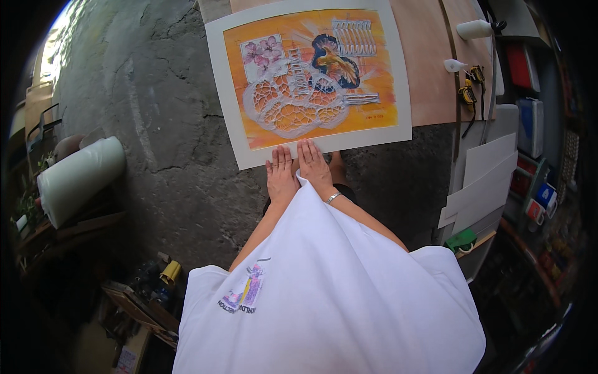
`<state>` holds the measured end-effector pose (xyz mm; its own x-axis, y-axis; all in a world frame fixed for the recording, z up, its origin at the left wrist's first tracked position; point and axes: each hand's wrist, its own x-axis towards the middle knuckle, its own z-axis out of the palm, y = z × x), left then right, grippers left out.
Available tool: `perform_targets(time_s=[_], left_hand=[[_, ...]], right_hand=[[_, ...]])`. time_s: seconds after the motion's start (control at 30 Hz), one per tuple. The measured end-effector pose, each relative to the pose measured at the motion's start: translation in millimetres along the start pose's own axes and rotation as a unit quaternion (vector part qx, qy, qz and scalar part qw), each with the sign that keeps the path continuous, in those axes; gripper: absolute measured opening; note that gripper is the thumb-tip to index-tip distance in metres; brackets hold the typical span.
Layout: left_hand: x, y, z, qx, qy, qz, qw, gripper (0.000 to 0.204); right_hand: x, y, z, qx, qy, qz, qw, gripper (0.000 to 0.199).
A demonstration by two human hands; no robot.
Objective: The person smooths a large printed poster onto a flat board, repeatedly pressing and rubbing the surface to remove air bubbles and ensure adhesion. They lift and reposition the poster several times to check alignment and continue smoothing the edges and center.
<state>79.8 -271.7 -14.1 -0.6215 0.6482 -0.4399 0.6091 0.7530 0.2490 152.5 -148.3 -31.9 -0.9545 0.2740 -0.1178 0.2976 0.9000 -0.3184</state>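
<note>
The orange art print (309, 78), a large sheet with a wide pale border around a picture in orange, white, pink and dark blue, lies flat on the cracked grey concrete floor (156, 124), its far part overlapping a brown board (430, 68) that lies on the floor beyond it. Both hands rest side by side on the near border of the print, at the middle of its near edge. The left hand (281, 176) lies palm down with its fingers (280, 156) stretched out flat and close together, tips on the pale border just short of the orange picture. The right hand (313, 163), a silver bracelet (333, 197) at its wrist, lies likewise flat, fingers extended and pressing on the border, gripping nothing. The rest of the print stretches away from the fingertips. Right of the board lie white paper sheets (486, 181); a white roll (78, 177) sits at the left.
</note>
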Motion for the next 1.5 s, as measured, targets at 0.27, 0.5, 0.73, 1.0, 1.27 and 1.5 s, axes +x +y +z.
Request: perform_targets(time_s=[0.27,0.5,0.73,1.0,1.27,1.5], left_hand=[[-6,-27,-32,0.014,0.009,-0.001,1.000,0.080],[-10,-54,-32,0.028,0.041,-0.051,0.997,0.079],[-25,-60,-33,0.029,0.054,-0.089,0.994,0.075],[-11,-32,-31,-0.041,0.049,-0.135,0.989,0.079],[11,53,-16,-0.020,-0.041,-0.041,0.998,0.081],[26,79,3,0.033,-0.070,0.043,0.996,0.075]], right_hand=[[-4,8,-29,0.032,-0.018,-0.003,0.999,0.067],[-32,79,-38,-0.031,-0.027,0.104,0.994,0.069],[-53,135,-57,-0.052,-0.021,0.181,0.982,0.071],[-56,173,-61,-0.013,-0.039,0.277,0.960,0.076],[-33,101,-55,0.097,-0.070,0.198,0.973,0.069],[-30,81,-43,0.070,-0.072,0.072,0.992,0.060]])
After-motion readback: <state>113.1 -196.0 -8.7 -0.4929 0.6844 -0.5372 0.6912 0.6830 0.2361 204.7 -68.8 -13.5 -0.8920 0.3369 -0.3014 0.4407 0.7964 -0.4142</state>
